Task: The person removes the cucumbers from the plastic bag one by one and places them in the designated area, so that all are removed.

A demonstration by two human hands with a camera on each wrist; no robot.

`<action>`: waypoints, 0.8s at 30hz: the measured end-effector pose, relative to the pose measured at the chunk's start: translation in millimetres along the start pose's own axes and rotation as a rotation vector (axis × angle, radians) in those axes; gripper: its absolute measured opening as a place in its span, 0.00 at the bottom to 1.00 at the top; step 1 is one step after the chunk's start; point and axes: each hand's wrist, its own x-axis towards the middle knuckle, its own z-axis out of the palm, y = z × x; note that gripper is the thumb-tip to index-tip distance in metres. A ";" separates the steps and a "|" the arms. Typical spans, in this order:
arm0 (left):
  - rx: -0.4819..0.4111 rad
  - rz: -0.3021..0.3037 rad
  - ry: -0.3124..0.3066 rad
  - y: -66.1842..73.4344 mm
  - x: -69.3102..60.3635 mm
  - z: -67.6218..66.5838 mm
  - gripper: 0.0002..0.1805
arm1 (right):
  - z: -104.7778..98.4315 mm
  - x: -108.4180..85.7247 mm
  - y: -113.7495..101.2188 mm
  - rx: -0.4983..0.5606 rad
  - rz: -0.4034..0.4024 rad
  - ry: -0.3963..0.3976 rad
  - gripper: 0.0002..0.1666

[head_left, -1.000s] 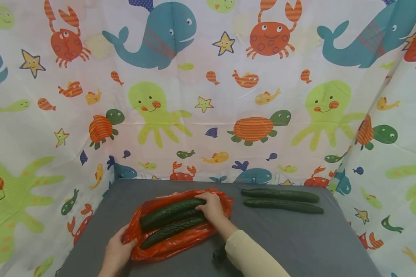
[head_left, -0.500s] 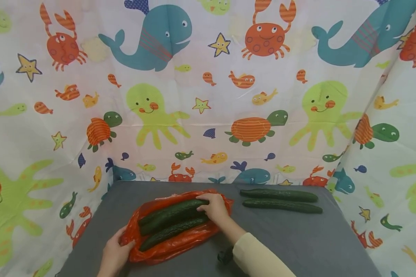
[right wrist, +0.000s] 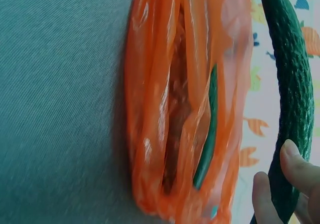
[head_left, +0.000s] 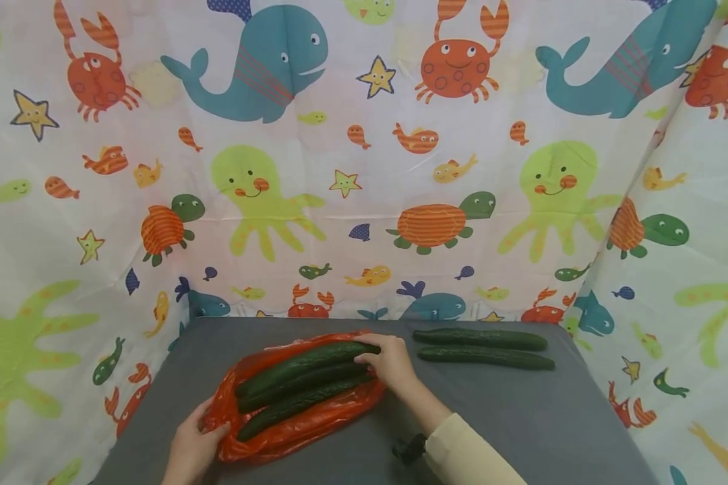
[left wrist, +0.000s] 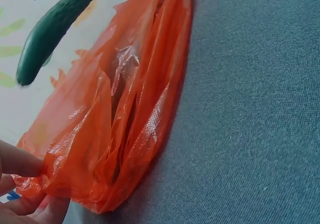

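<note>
In the head view, my right hand (head_left: 394, 364) grips the right end of a long dark green cucumber (head_left: 315, 355). In the right wrist view, thumb and fingers wrap its end, and the cucumber (right wrist: 292, 83) is raised above an orange-red plastic bag (right wrist: 150, 134). At the bag's left end, my left hand (head_left: 193, 434) pinches the crumpled film of the bag (head_left: 297, 434). More cucumber (head_left: 303, 401) lies in the bag's open mouth. Part of one cucumber (right wrist: 207, 139) shows between the folds in the right wrist view.
Two more cucumbers (head_left: 480, 339) lie side by side at the back right of the grey table (head_left: 509, 417). A curtain (head_left: 364, 256) printed with sea animals encloses the back and sides. A small black object (head_left: 409, 449) is by the right sleeve.
My right hand has moved to the right with the cucumber, which has shifted and looks lifted. The left hand keeps its hold on the bag. The head view has turned slightly right.
</note>
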 end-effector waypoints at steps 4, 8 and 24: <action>-0.019 0.005 0.006 -0.7 0.8 0.6 0.42 | -13.1 -4.9 9.8 -0.067 -0.037 0.060 0.22; -0.021 0.005 0.013 -0.3 0.4 0.1 0.42 | -25.8 -9.1 16.2 -0.082 -0.036 0.111 0.22; 0.025 0.003 0.005 -1.5 -1.1 2.3 0.43 | -88.2 -32.3 33.4 -0.058 0.119 0.169 0.25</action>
